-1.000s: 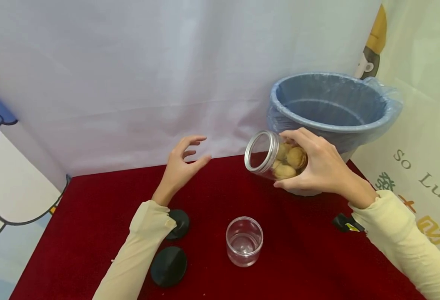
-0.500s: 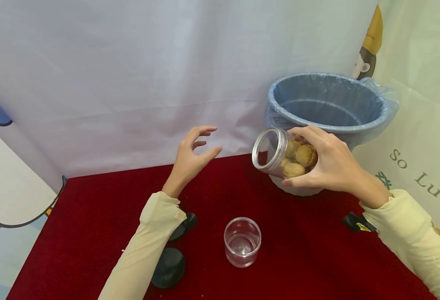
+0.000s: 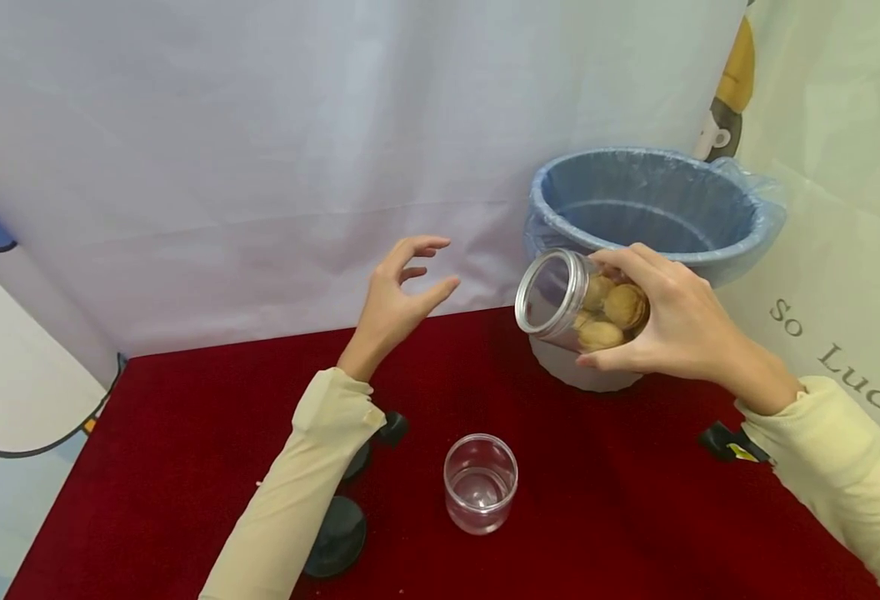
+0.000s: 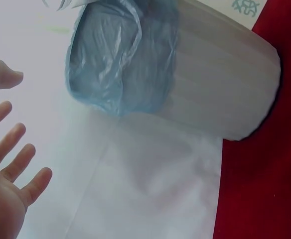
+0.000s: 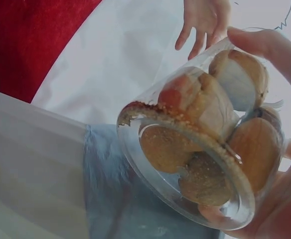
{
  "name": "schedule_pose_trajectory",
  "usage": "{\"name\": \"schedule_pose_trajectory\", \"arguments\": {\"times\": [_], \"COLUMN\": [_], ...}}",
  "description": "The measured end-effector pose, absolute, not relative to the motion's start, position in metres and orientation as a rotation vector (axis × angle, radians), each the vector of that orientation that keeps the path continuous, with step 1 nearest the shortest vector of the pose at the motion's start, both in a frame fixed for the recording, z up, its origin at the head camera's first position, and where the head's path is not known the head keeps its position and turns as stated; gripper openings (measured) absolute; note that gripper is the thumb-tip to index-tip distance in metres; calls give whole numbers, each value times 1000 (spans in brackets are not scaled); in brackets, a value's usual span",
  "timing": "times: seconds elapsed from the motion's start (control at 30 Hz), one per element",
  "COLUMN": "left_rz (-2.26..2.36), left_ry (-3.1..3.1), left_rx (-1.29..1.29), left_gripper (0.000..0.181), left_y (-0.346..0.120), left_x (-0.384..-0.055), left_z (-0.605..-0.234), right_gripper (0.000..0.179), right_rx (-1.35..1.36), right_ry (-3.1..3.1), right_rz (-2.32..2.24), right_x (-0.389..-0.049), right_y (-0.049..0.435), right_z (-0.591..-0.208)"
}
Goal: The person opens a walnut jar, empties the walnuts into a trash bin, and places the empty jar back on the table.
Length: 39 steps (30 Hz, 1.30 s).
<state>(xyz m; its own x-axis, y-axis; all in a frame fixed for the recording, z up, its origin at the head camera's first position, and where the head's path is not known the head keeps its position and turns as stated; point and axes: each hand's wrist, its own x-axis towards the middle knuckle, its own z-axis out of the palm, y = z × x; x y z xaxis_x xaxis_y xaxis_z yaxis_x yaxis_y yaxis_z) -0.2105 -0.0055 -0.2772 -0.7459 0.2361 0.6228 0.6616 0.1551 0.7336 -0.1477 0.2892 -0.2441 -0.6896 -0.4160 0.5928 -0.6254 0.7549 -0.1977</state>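
My right hand (image 3: 687, 329) grips a clear jar (image 3: 556, 321) with a silver rim round its mouth. It lies tilted on its side above the table, mouth toward the left. Inside, several round tan walnut-like pieces (image 3: 625, 307) rest near the base; crumbs line the base edge in the right wrist view. Left of the jar, my left hand (image 3: 398, 304) hangs in the air with fingers spread and loosely curved, holding nothing. A second clear jar (image 3: 481, 487), with nothing visible inside, stands upright on the red cloth below.
Behind the held jar stands a pale bin (image 3: 590, 373) lined with a blue bag (image 3: 653, 237). Black round lids (image 3: 338, 537) lie partly hidden under my left sleeve (image 3: 290, 492). A white curtain (image 3: 260, 167) hangs behind the red table (image 3: 207, 417).
My right hand has shifted the jar slightly right and up, still tilted. The left hand has moved right and up, fingers still apart and without anything in them.
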Motion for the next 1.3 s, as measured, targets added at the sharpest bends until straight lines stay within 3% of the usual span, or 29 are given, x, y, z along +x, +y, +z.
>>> {"name": "schedule_pose_trajectory", "arguments": {"times": [1.17, 1.3], "left_rz": [-1525, -1500], "left_ry": [-2038, -2025], "left_rx": [-995, -1013], "left_gripper": [35, 35], "left_y": [50, 59], "left_x": [-224, -243], "left_z": [-240, -252], "right_gripper": [90, 89], "right_rx": [735, 744], "right_ry": [-2432, -2435], "right_rz": [456, 443], "right_x": [-132, -130], "right_y": [320, 324], "right_z": [-213, -210]}}
